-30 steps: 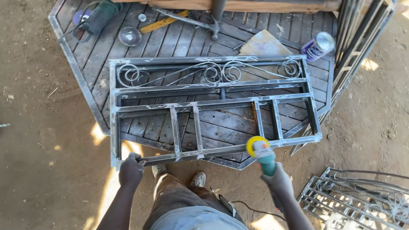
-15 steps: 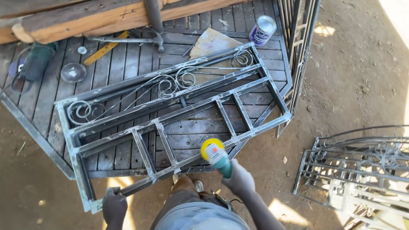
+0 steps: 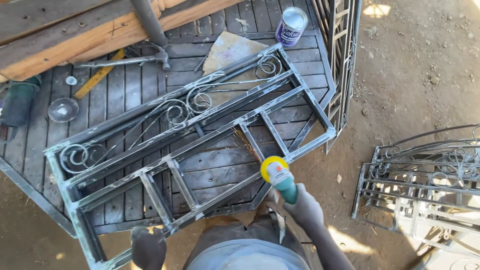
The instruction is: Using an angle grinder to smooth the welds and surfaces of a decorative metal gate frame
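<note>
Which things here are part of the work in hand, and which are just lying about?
In use:
- metal frame
- angle grinder, in the right hand
- left hand, on the frame's near corner

Lying about:
- paint tin
- hammer
- yellow rule
- second grinder
- spare grilles

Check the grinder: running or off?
Running. Sparks fly from the frame at the yellow disc of the grinder, held in the right hand.
</note>
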